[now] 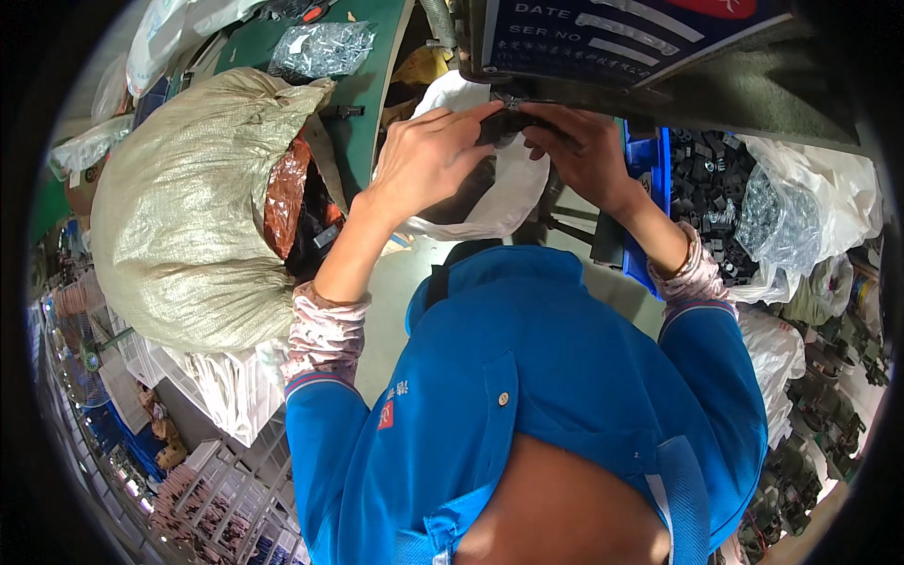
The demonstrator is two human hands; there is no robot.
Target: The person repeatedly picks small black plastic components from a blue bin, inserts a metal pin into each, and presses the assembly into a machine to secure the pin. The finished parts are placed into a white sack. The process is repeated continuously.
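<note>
Both hands are raised in front of me, under the edge of a dark machine point(772, 89). My left hand point(428, 155) reaches in with its index finger stretched along the machine edge and its thumb bent in below. My right hand point(586, 151) comes from the other side, fingers curled and pinched. Between the fingertips of both hands sits a small black part point(508, 122), with a bit of shiny metal just above it. The fingers and the shade hide most of its shape. Below the hands hangs a white bag point(523, 193) with its mouth open.
A large woven sack point(188, 207) with reddish-brown film inside bulges at the left. Beyond it is a green tabletop point(363, 141) with a clear plastic bag point(322, 47). At the right, a blue bin point(662, 160) holds many black parts point(706, 179) beside crumpled plastic bags point(782, 217).
</note>
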